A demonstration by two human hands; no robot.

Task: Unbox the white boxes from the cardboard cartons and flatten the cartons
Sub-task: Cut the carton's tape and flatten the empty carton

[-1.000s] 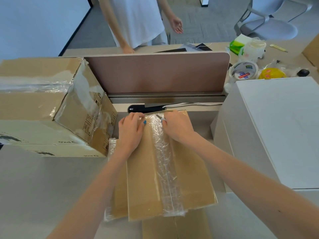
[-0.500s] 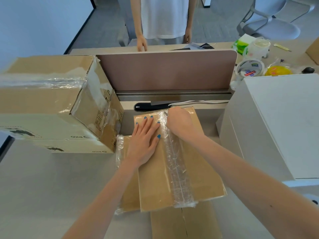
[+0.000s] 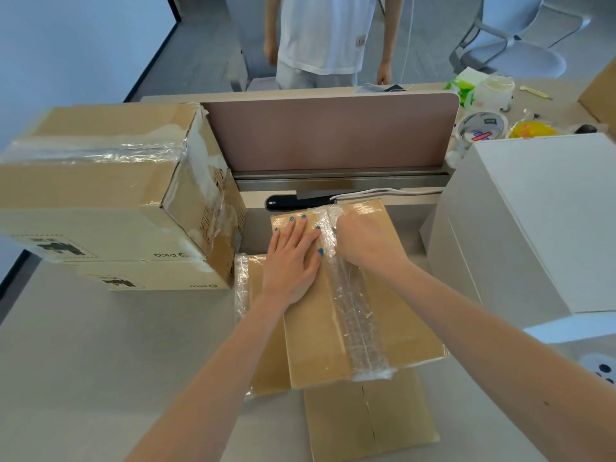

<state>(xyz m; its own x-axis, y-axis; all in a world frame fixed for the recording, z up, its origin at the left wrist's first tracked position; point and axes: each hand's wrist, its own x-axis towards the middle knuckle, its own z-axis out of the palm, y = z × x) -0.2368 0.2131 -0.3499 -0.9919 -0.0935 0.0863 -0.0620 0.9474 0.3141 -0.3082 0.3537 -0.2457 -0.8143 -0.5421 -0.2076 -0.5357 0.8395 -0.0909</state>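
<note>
Item one, our left hand (image 3: 293, 261): laid palm-down on the flattened carton (image 3: 313, 345), fingers straight and spread, pressing it and grasping nothing. Item two, our right hand (image 3: 363, 241): just beside the left, knuckles up, fingers curled under at the far end of the clear tape strip (image 3: 356, 321). The fingertips are hidden, so we cannot tell whether they pinch the tape or merely bear on it. The flattened carton lies in the middle of the grey desk (image 3: 83, 361), its far edge close to the pink divider panel (image 3: 326, 131). The tape strip runs along its length from far edge to near edge. Under it we count two more flat cardboard pieces: one flat piece (image 3: 266, 355) shows at its left side with wrinkled film along the edge, and another flat piece (image 3: 366, 425) juts out toward us. At left, a stack of two: the upper carton (image 3: 100, 181) sits askew on the lower carton (image 3: 150, 276), both closed and taped. At right, a large white box (image 3: 540, 221) stands on the desk near the flattened carton. Between the flattened carton and the divider panel lie a black object (image 3: 286, 203) and a white cable (image 3: 383, 192). Beyond the white box are a tape roll (image 3: 481, 128) and a yellow packet (image 3: 531, 130). Behind the divider panel stands a person in a white shirt (image 3: 320, 31).
</note>
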